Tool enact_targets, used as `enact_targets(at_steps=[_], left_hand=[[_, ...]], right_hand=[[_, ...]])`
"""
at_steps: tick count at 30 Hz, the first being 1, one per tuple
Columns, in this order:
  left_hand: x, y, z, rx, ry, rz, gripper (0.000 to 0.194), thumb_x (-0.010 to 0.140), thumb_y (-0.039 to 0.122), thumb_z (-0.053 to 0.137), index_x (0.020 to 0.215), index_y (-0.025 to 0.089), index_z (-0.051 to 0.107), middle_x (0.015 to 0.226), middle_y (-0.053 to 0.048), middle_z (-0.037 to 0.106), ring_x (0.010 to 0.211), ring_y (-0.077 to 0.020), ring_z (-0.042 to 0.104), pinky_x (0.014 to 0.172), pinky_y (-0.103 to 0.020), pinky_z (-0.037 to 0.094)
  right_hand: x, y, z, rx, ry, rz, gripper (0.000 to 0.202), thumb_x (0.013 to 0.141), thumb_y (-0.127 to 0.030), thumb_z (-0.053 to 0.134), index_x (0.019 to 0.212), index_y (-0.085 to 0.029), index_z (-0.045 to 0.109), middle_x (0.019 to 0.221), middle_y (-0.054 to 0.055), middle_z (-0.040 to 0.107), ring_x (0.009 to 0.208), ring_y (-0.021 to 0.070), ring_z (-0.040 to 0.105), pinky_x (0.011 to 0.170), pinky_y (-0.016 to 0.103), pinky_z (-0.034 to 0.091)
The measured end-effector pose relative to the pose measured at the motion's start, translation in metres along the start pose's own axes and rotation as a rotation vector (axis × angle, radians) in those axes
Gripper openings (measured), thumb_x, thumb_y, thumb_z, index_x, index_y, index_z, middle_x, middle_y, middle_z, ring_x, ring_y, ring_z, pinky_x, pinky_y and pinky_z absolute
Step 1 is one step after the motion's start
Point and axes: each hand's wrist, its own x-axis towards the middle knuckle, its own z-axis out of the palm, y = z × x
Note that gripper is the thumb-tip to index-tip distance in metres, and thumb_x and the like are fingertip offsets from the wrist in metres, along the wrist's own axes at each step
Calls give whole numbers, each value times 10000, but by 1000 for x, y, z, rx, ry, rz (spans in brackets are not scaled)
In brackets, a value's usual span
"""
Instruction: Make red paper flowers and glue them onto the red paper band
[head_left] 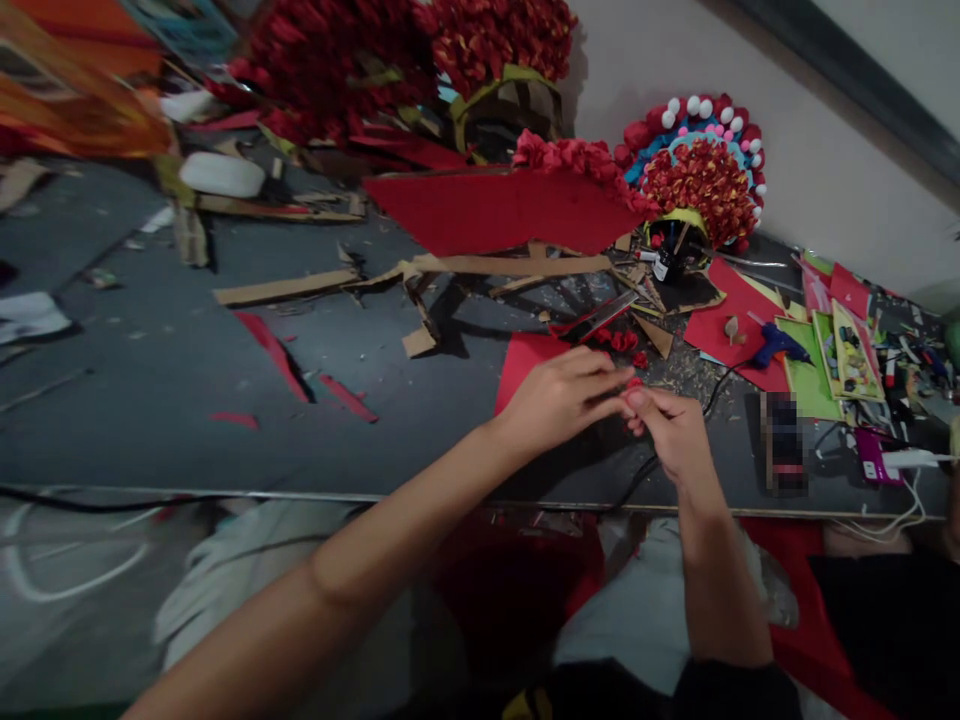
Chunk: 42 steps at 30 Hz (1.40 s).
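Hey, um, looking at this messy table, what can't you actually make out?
All in the head view:
Red piece: mostly covered by the left hand and right hand; its full shape is hidden.
Dark object: obscured by pixelation.
Black bottle: its label is too small to read.
Orange material: blurred, cut off by the left edge.
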Motion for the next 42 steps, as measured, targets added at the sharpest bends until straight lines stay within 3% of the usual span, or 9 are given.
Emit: enact_targets(at_steps=[5, 8, 12, 18, 21, 25, 31, 36, 42], left_hand=[[0, -13, 3, 252, -157, -298, 291, 903, 158, 451, 1139, 133, 618, 1126, -119, 631, 1000, -228, 588, 863, -370, 511], [0, -15, 1, 288, -319, -324, 362, 876, 67, 411, 1166, 158, 607, 1170, -89, 621, 1045, -224, 578, 884, -354, 509], [2, -15, -1, 317, -390, -297, 359, 867, 75, 426, 1168, 158, 603, 1158, -86, 612, 1010, -223, 590, 871, -349, 512], [1, -19, 0, 260, -346, -288, 320, 836, 86, 493, 1129, 124, 617, 1028, -106, 639, 925, -242, 609, 806, -385, 530], [2, -17, 0, 133, -190, -286, 291, 868, 99, 456, 1104, 121, 624, 1042, -120, 641, 950, -229, 606, 836, -383, 519], [4, -6, 0, -286, 5, -293, 294, 897, 136, 434, 1130, 125, 613, 1067, -122, 635, 983, -183, 604, 861, -319, 503], [6, 9, 5, -854, 26, -570, 273, 863, 302, 523, 1008, 139, 686, 1018, -88, 680, 964, -189, 618, 904, -331, 472], [6, 12, 10, -1093, 56, -843, 371, 731, 493, 650, 826, 140, 716, 824, -41, 710, 867, -191, 618, 898, -344, 455], [7, 17, 5, -1201, 66, -842, 312, 665, 455, 740, 654, 147, 695, 778, -15, 676, 788, -138, 577, 830, -283, 433]], right_hand=[[18, 15, -23, -490, 323, -168, 272, 817, -362, 547, 901, -173, 724, 811, 68, 680, 722, 181, 610, 677, 311, 489], [25, 27, -32, -660, 274, -182, 298, 813, -277, 539, 1041, -157, 689, 902, 100, 678, 809, 204, 617, 742, 336, 493], [27, 35, -26, -711, 182, -212, 361, 813, -233, 538, 1156, -162, 625, 1093, 127, 656, 1014, 230, 596, 877, 377, 478], [25, 25, -13, -734, 278, -391, 274, 858, -290, 521, 1061, -179, 668, 1053, 108, 680, 1005, 218, 604, 929, 401, 465], [23, 20, -6, -696, 265, -455, 273, 870, -310, 523, 1077, -199, 663, 1054, 94, 694, 1001, 206, 623, 916, 378, 483], [18, 15, 4, -659, 205, -530, 367, 903, -300, 483, 1255, -218, 548, 1126, 85, 681, 1054, 186, 628, 907, 338, 506], [12, 15, 14, -730, 201, -693, 435, 933, -204, 410, 1368, -227, 409, 1247, 76, 615, 1187, 161, 554, 999, 339, 466], [11, 17, 16, -743, 168, -716, 412, 932, -210, 416, 1343, -223, 447, 1235, 73, 623, 1249, 179, 498, 1035, 376, 446], [7, 15, 16, -684, 260, -822, 332, 904, -157, 431, 1178, -238, 599, 1148, 50, 676, 1244, 205, 503, 1018, 426, 462]])
